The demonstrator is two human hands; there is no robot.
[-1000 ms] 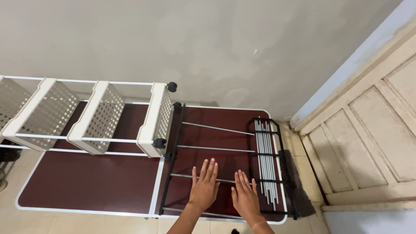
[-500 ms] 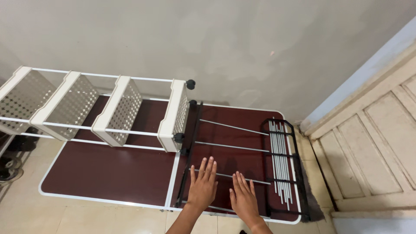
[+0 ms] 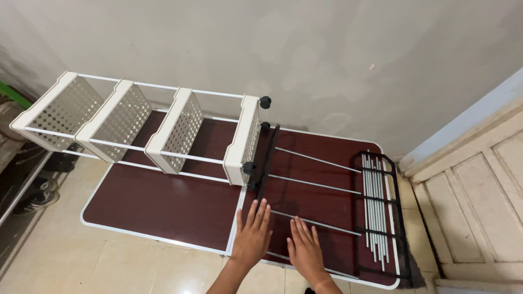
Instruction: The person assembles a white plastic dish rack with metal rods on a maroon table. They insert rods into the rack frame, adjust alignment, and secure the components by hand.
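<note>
On the glossy maroon table (image 3: pixel 163 204), left hand (image 3: pixel 251 235) and right hand (image 3: pixel 305 251) lie flat, fingers spread, over thin metal rods (image 3: pixel 318 224).

Worktop (image 3: pixel 163 204): dark maroon, white edging. Shelf rack (image 3: pixel 136 122): white baskets (perforated star-like pattern), black end caps. Side frame (image 3: pixel 400 218): black. Rods (image 3: pixel 373 201): silver-grey. Wall (image 3: pixel 272 43): mottled grey. Floor (image 3: pixel 109 261): beige tiles.
</note>
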